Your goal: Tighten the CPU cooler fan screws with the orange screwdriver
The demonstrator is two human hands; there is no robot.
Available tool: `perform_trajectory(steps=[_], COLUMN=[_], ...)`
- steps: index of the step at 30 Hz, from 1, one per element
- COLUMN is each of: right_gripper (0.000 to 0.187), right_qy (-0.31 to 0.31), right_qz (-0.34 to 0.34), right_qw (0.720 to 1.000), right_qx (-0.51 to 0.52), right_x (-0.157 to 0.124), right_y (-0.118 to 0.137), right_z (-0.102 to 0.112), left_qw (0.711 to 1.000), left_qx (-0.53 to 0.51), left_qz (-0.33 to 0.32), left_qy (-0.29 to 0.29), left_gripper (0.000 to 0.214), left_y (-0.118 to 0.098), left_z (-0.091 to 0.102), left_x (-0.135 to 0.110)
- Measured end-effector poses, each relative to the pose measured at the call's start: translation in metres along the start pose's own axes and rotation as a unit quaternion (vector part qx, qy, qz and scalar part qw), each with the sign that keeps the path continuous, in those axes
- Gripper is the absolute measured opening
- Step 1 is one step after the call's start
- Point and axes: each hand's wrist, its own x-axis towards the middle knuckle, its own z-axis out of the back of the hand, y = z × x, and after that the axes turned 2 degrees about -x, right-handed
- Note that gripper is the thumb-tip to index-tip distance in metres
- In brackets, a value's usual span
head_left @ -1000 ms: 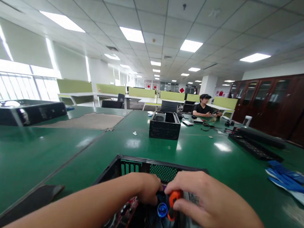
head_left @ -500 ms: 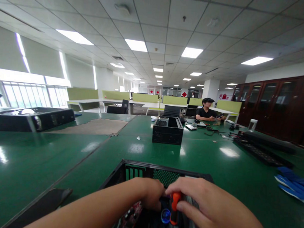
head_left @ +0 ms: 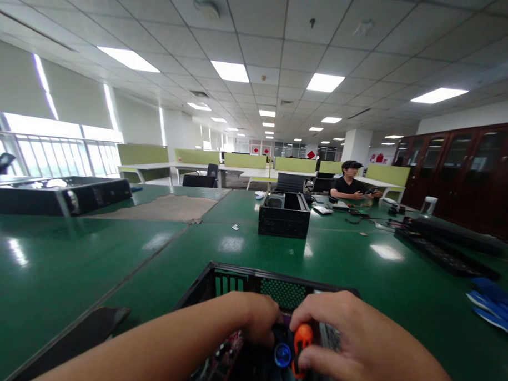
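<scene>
A black computer case (head_left: pixel 317 283) lies open in front of me, with a red circuit board (head_left: pixel 227 351) inside on the left. My right hand (head_left: pixel 349 338) grips an orange and black screwdriver (head_left: pixel 302 339) between thumb and fingers; the handle is nearly upright and the tip is hidden in the case. My left hand (head_left: pixel 260 318) reaches down into the case just left of the screwdriver, its fingers mostly out of sight. Between the hands, low in the case, shows a shiny blue round part (head_left: pixel 282 355) with dark surroundings.
A smaller black case (head_left: pixel 283 222) stands farther back on the green table (head_left: pixel 218 250). Another case (head_left: pixel 62 195) lies at far left, a dark panel (head_left: pixel 86 334) near left. Blue gloves (head_left: pixel 494 304) and black parts (head_left: pixel 443 252) lie right. A person (head_left: pixel 349 185) sits opposite.
The view has shifted slightly. The screwdriver handle's top now leans more toward me, and my right hand has turned a little with it. My left hand stays inside the case.
</scene>
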Motion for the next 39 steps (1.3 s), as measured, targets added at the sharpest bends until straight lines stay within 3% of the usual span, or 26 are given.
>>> perform_trajectory(steps=[14, 23, 32, 39], right_gripper=[0.021, 0.026, 0.021, 0.025], right_qy=[0.003, 0.014, 0.015, -0.006], right_qz=[-0.002, -0.005, 0.009, 0.023], right_qw=[1.0, 1.0, 1.0, 1.0], right_qx=[0.009, 0.019, 0.013, 0.004], right_x=[0.0, 0.002, 0.003, 0.002], right_y=[0.002, 0.0, -0.004, -0.002], right_z=[0.001, -0.001, -0.002, -0.001], left_qw=[1.0, 0.999, 1.0, 1.0], left_qx=[-0.002, 0.01, 0.004, -0.002], left_qz=[0.002, 0.012, -0.003, -0.01], left_qy=[0.007, 0.047, 0.014, 0.018], left_gripper=[0.039, 0.045, 0.045, 0.046], left_y=[0.0, -0.009, -0.003, -0.002], left_z=[0.001, 0.015, 0.003, 0.005], left_x=[-0.001, -0.011, -0.004, -0.006])
